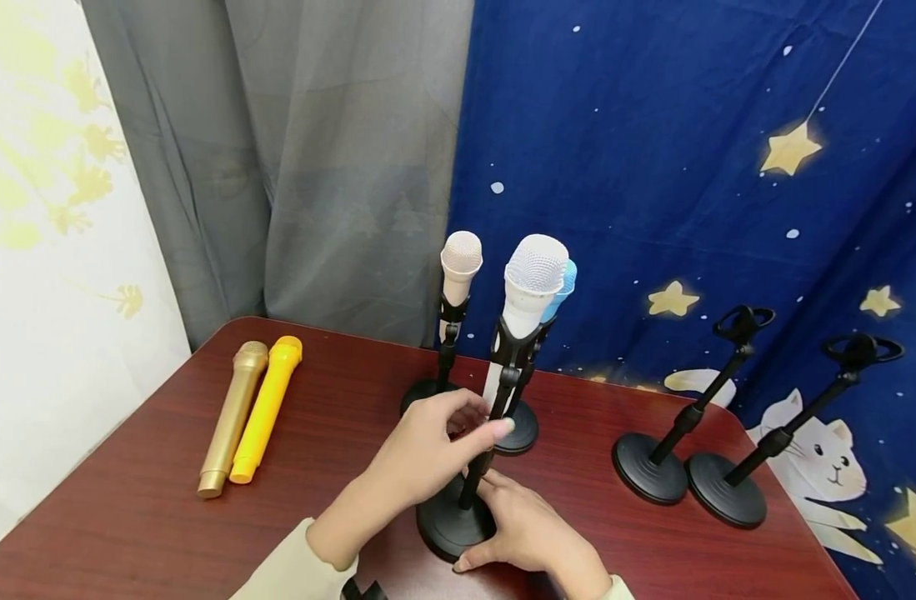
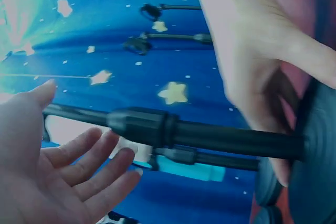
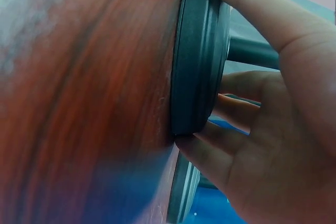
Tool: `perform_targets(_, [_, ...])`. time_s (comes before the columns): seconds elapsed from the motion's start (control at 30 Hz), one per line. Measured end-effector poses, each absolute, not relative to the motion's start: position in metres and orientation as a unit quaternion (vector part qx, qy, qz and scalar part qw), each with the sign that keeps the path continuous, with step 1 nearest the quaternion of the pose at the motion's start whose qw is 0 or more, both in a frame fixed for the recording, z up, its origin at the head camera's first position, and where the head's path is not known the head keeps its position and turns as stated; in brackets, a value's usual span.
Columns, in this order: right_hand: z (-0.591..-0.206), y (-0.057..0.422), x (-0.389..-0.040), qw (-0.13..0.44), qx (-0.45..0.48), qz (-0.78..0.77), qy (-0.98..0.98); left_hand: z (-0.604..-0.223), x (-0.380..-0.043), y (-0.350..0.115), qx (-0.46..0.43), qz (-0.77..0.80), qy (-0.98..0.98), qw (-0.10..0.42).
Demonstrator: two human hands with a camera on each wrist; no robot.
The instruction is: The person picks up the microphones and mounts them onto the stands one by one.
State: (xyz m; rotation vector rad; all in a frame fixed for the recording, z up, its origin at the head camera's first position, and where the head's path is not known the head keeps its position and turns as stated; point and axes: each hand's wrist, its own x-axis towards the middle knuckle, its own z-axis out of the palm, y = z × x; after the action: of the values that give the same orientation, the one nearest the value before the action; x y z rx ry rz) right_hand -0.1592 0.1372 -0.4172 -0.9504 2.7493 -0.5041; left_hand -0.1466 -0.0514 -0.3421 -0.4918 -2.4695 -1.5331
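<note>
A white microphone [image 1: 531, 287] sits tilted in the clip of a black microphone stand [image 1: 446, 525] at the table's front middle. Around the stand's base lies my right hand [image 1: 528, 529]; the right wrist view shows its thumb and fingers [image 3: 207, 153] gripping the base rim, with the base on the tabletop. My left hand [image 1: 423, 446] hovers beside the pole, its fingers loosely spread and holding nothing in the left wrist view. Just behind stand two more stands, one bearing a pale pink microphone [image 1: 461, 258], the other a blue microphone [image 1: 566, 287], partly hidden.
On the table's left lie a gold microphone [image 1: 234, 417] and a yellow microphone [image 1: 268, 408], side by side. Two black stands with vacant clips, one left [image 1: 653, 467] and one right [image 1: 728, 492], occupy the right side. Curtains hang behind the dark red table [image 1: 337, 383].
</note>
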Motion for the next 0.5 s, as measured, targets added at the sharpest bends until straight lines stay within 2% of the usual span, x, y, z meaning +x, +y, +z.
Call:
perform_targets(0.13, [-0.417,0.137,-0.16,0.103,-0.319,-0.176,0.926,-0.329,-0.148,-0.057,-0.181,-0.574,-0.796,0.066])
perform_targets(0.37, [-0.416,0.137,-0.161,0.122,-0.308,-0.178,0.927,-0.307,-0.153,-0.057,-0.226,-0.607,-0.761,0.045])
perform_targets(0.5, [-0.416,0.137,-0.16,0.127,-0.304,-0.178,0.927,-0.298,-0.154,-0.051,-0.237,-0.635,-0.735,0.01])
